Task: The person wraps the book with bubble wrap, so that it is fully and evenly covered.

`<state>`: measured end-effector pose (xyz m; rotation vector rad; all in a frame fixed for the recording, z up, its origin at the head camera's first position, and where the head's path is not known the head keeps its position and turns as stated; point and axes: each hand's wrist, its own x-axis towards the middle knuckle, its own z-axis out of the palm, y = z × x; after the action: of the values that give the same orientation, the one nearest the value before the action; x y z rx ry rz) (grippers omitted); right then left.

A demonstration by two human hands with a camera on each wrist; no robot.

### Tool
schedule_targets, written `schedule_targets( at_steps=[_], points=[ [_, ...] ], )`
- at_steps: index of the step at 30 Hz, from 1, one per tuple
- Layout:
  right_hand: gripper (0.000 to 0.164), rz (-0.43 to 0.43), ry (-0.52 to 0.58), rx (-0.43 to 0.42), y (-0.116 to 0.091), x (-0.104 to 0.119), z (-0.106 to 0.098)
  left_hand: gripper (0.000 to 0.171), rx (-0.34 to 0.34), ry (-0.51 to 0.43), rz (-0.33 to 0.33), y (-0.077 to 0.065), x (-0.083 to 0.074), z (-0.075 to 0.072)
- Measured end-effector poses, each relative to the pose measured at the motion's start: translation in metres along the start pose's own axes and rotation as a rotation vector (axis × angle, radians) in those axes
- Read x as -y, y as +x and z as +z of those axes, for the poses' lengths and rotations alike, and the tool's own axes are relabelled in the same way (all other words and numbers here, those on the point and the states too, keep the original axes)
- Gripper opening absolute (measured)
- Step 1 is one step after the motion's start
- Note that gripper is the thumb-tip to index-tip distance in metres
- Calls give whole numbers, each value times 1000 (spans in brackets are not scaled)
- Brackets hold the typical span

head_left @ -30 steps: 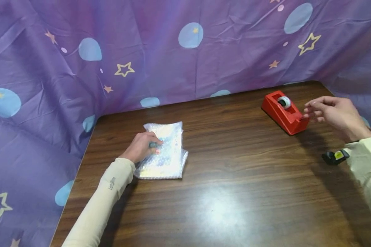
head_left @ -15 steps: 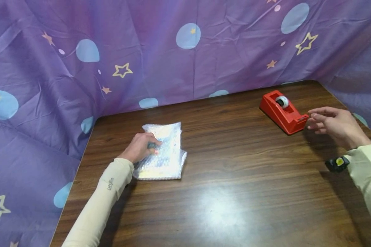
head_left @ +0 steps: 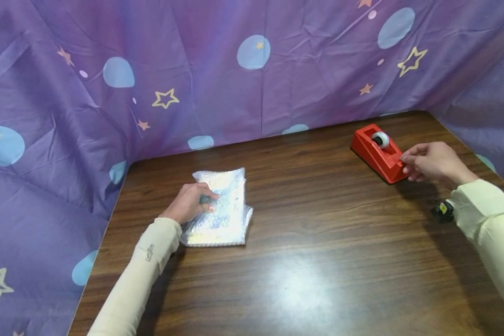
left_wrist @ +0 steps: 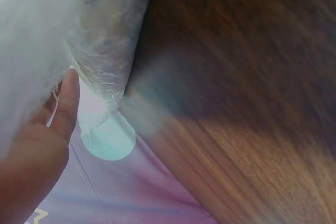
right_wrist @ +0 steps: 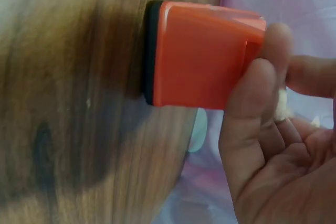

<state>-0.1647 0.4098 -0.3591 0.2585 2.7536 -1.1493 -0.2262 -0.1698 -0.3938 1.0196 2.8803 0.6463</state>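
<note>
My left hand (head_left: 187, 203) lies on a flat packet in clear bubble wrap (head_left: 228, 219), thumb and fingers spread over its top. In the left wrist view the wrap (left_wrist: 102, 40) bulges beside the fingers (left_wrist: 67, 106). At the far right, my right hand (head_left: 434, 163) is at the front end of a red tape dispenser (head_left: 374, 154) with a roll of tape (head_left: 380, 139) in it. Up close, thumb and forefinger (right_wrist: 257, 87) pinch at the dispenser's front lip (right_wrist: 252, 22); the tape's end is hidden behind them.
Everything stands on a brown wood-grain table (head_left: 302, 196). A purple curtain (head_left: 218, 74) with stars and blue spots hangs along its back and sides. A small black device (head_left: 443, 211) is worn at the right wrist.
My right hand drew slightly away from the dispenser's front, then came back left onto it. The left hand and the packet have stayed in place.
</note>
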Motion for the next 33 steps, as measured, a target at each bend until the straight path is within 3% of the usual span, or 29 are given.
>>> schedule_targets(
  at_steps=[9, 16, 21, 28, 33],
  points=[
    [27, 73, 49, 82, 5, 3, -5, 34, -9, 5, 2, -1, -1, 2],
    [18, 91, 187, 99, 5, -3, -7, 34, -5, -17, 13, 0, -1, 4],
    [16, 84, 385, 101, 1, -14, -4, 34, -4, -30, 2, -1, -2, 4],
    [27, 62, 661, 37, -4, -21, -1, 35, 6, -35, -37, -1, -2, 5],
    [19, 44, 867, 64, -7, -18, -2, 34, 10, -29, -67, -3, -1, 4]
  ],
)
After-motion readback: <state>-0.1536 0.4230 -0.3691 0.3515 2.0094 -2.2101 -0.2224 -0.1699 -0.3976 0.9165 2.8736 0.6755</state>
